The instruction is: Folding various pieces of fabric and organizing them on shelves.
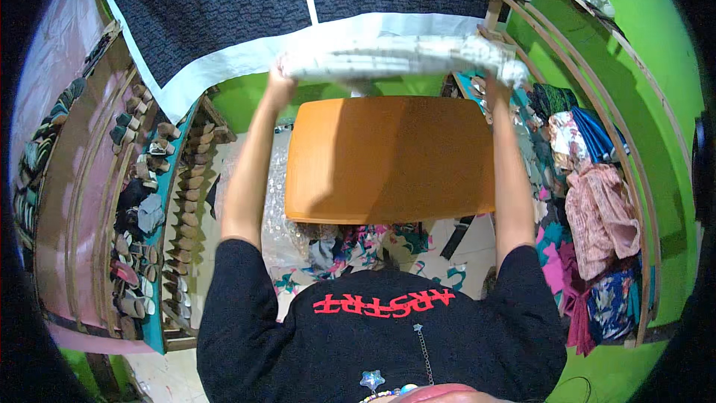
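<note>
Both my arms are stretched out ahead, with a white patterned cloth point(388, 58) pulled lengthwise between my hands. My left hand point(281, 83) grips its left end. At the other end, my right hand point(497, 88) is closed on the bunched fabric, which partly covers the fingers. The cloth is smeared by motion, so whether it is a garment cannot be made out. It is held up in the air beyond the far edge of an orange-brown table point(418, 157), whose top bears only shadows.
Shoe racks point(160, 201) with many shoes line the left. On the right, a wooden rack point(630, 157) stands by a pink knitted garment point(600, 216) and other clothes. Fabric scraps point(373, 246) litter the floor under the table. A dark curtain point(216, 7) hangs at the back.
</note>
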`<state>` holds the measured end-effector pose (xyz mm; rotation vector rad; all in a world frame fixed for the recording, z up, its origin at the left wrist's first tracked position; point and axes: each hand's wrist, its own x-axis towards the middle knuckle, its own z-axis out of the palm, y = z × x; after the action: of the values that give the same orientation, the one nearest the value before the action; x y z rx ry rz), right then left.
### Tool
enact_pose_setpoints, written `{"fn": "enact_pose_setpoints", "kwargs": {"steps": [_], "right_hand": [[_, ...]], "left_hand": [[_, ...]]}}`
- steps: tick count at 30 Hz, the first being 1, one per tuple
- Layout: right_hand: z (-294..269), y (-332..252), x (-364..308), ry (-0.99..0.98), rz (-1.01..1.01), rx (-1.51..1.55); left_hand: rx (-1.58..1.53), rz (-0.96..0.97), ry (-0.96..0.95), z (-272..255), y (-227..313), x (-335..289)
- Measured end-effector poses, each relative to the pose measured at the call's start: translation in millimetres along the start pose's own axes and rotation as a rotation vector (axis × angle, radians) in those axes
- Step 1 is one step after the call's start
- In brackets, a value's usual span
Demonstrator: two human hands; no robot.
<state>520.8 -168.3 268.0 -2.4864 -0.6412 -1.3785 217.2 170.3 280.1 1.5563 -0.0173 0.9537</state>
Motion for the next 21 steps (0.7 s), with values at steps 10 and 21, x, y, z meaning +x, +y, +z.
{"fn": "enact_pose_setpoints", "kwargs": {"steps": [10,21], "right_hand": [[-110.4,-7.7,-343.0,-0.594,0.193,0.518],[-200.1,6.0,-351.9,-0.880,0.362,0.847]], "left_hand": [[0.784,-0.095,-0.497,-36.9,-0.1,-284.1],[0.881,-0.255,-0.603,-68.3,30.6,-335.8]]}}
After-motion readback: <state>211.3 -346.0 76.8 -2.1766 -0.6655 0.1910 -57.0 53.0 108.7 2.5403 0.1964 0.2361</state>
